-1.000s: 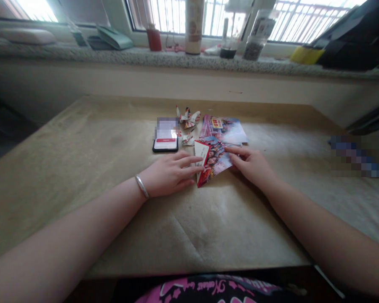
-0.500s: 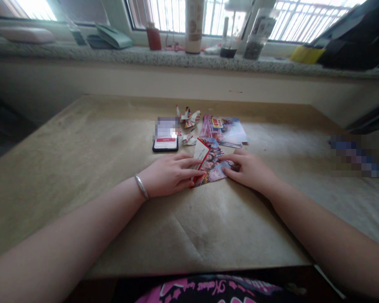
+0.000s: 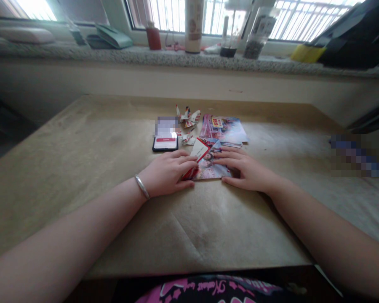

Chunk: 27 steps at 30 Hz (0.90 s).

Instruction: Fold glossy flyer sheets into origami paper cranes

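Note:
A printed paper sheet (image 3: 212,169) with a folded-over corner showing a white, red-edged flap lies flat on the table between my hands. My left hand (image 3: 172,169) rests on its left side, fingers stretched out over the fold and thumb along the near edge. From the other side my right hand (image 3: 244,169) lies with spread fingers on the sheet's right part, thumb at the near right corner. A phone (image 3: 165,142) with a lit screen stands just beyond my left hand. Behind the sheet sits a stack of printed flyers (image 3: 229,129).
Folded paper pieces (image 3: 191,120) lie between the phone and the flyers. A blurred-out flat item (image 3: 360,155) is at the table's right edge. Along the granite windowsill (image 3: 177,59) stand a red bottle (image 3: 153,37), a tall canister (image 3: 194,29) and a clear jar (image 3: 257,35).
The sheet has turned so its near edge runs more level. My left thumb has moved down to that edge, and my right fingers have spread and shifted slightly left.

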Available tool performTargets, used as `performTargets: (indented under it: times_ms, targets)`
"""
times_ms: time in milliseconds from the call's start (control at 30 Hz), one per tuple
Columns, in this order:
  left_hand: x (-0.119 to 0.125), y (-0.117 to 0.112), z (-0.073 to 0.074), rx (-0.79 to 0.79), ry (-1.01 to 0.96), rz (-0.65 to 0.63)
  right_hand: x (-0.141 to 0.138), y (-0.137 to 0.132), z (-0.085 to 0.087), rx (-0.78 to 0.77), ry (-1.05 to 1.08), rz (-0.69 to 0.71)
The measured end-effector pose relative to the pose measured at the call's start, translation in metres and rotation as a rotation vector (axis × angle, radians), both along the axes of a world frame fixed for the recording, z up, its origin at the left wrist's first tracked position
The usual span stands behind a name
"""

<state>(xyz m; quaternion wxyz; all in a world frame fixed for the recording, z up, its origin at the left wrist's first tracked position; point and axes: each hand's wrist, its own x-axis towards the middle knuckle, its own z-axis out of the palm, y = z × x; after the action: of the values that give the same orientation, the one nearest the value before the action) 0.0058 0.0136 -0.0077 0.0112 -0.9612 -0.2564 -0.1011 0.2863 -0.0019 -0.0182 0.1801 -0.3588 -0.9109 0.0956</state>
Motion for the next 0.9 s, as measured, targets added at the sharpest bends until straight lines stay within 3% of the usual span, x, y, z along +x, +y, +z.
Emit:
performTargets:
  times_ms: [400, 733, 900]
  targets:
    - [0.000, 0.002, -0.003, 0.058, -0.029, -0.034, -0.005, -0.001, 0.003, 0.142, -0.029, 0.084]
    - [0.000, 0.004, -0.009, 0.032, -0.068, -0.095, -0.009, -0.006, 0.009, 0.033, 0.047, 0.090]
    - [0.001, 0.004, -0.012, 0.012, -0.100, -0.140, -0.009, -0.010, 0.012, -0.056, 0.057, 0.025]
